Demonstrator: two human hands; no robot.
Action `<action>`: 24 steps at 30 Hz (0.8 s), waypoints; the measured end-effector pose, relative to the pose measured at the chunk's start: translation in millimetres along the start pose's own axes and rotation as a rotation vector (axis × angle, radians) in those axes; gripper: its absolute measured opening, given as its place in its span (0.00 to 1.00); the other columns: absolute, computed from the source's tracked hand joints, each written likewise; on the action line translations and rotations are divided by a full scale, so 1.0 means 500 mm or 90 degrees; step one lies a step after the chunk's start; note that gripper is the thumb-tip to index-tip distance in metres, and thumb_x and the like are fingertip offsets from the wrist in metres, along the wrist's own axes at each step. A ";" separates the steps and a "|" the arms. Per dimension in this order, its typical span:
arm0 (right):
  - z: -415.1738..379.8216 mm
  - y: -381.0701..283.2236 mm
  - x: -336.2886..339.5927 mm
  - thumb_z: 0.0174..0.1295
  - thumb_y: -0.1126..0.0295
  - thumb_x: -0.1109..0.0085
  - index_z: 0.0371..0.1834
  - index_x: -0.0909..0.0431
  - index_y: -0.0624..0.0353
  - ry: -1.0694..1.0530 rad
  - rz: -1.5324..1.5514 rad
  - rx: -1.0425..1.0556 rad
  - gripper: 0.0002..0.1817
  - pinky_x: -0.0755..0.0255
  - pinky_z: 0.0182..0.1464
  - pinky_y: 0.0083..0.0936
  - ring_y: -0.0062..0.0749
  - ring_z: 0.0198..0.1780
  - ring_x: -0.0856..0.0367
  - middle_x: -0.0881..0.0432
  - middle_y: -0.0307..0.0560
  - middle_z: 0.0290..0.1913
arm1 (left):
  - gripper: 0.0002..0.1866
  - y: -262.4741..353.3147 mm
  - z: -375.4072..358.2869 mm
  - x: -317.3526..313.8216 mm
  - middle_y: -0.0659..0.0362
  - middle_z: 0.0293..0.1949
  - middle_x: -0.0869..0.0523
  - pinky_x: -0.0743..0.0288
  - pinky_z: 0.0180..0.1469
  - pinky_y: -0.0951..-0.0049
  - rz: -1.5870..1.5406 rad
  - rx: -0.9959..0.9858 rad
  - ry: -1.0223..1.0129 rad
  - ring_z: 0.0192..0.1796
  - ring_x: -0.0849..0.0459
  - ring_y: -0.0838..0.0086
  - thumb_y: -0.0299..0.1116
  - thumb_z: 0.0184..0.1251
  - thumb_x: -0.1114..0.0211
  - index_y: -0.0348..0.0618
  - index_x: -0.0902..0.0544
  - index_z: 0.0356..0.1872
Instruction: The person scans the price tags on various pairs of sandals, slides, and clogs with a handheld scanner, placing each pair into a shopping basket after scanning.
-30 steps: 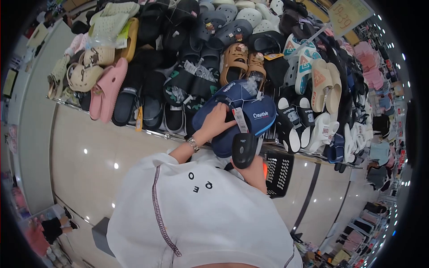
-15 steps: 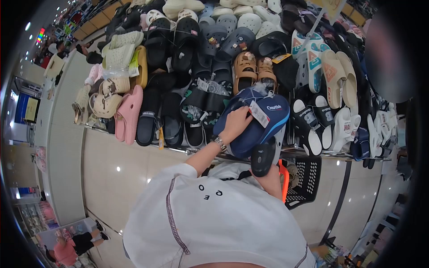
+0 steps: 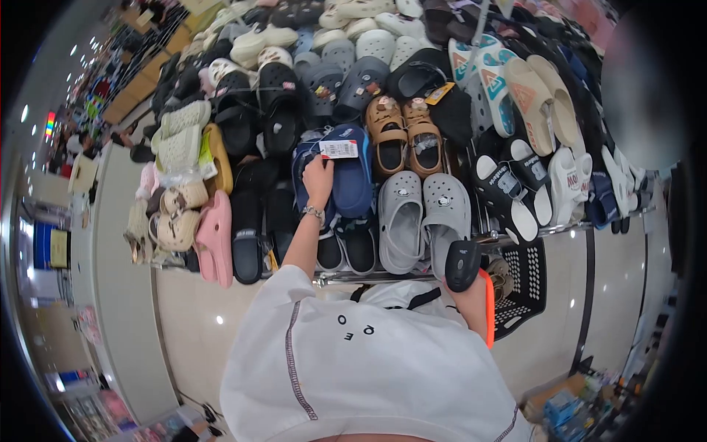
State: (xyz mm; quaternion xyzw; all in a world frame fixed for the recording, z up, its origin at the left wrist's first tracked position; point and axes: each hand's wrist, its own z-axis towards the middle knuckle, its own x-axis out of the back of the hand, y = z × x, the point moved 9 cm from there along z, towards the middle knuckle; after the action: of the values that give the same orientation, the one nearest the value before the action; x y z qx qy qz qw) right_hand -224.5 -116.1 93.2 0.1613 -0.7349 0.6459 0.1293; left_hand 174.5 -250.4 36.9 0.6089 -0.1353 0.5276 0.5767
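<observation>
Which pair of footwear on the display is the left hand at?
The navy pair beneath the red-and-white tag, immediately left of the brown pair. The other navy pair lies far right, away from the left hand.

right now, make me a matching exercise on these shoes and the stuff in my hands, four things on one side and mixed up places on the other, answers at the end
Things
1. navy slippers
2. gray clogs
3. pink slippers
4. black handheld device

Places
A. beside the beige clogs
B. held in the right hand
C. at the front edge, just in front of the brown shoes
D. at the left hand, with a white and red tag

Right pairs: 1-D, 2-C, 3-A, 4-B
</observation>
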 end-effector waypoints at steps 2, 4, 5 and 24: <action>-0.017 0.018 0.011 0.40 0.71 0.33 0.30 0.25 0.66 0.054 -0.021 0.024 0.15 0.30 0.33 0.24 0.29 0.28 0.22 0.21 0.46 0.25 | 0.12 -0.017 0.043 -0.023 0.46 0.27 0.20 0.30 0.34 0.58 0.021 0.001 0.046 0.33 0.21 0.52 0.38 0.54 0.42 0.37 0.23 0.29; -0.039 0.028 0.001 0.40 0.72 0.33 0.30 0.25 0.65 0.061 -0.014 -0.003 0.14 0.30 0.32 0.24 0.28 0.27 0.23 0.21 0.46 0.25 | 0.12 -0.005 0.072 -0.034 0.46 0.30 0.19 0.30 0.37 0.55 0.036 -0.006 0.069 0.34 0.21 0.51 0.38 0.57 0.45 0.38 0.23 0.31; -0.047 0.007 0.003 0.40 0.73 0.37 0.31 0.25 0.67 0.046 -0.017 -0.030 0.14 0.29 0.32 0.27 0.37 0.28 0.19 0.21 0.54 0.24 | 0.13 -0.003 0.084 -0.046 0.47 0.30 0.19 0.30 0.37 0.55 0.052 -0.008 0.086 0.34 0.21 0.51 0.39 0.57 0.46 0.38 0.23 0.31; -0.346 0.192 0.060 0.37 0.72 0.36 0.34 0.27 0.66 0.343 0.093 -0.385 0.18 0.28 0.36 0.30 0.48 0.33 0.20 0.21 0.57 0.27 | 0.22 -0.026 0.135 -0.174 0.41 0.38 0.24 0.28 0.33 0.53 0.234 -0.191 -0.025 0.34 0.22 0.47 0.47 0.59 0.46 0.32 0.31 0.38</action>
State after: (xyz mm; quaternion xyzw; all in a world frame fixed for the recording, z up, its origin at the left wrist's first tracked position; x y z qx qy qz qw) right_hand -294.1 64.3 40.9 -0.1114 -0.8408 0.4275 0.3129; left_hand 181.9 -342.3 -24.7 0.4915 -0.3320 0.5855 0.5526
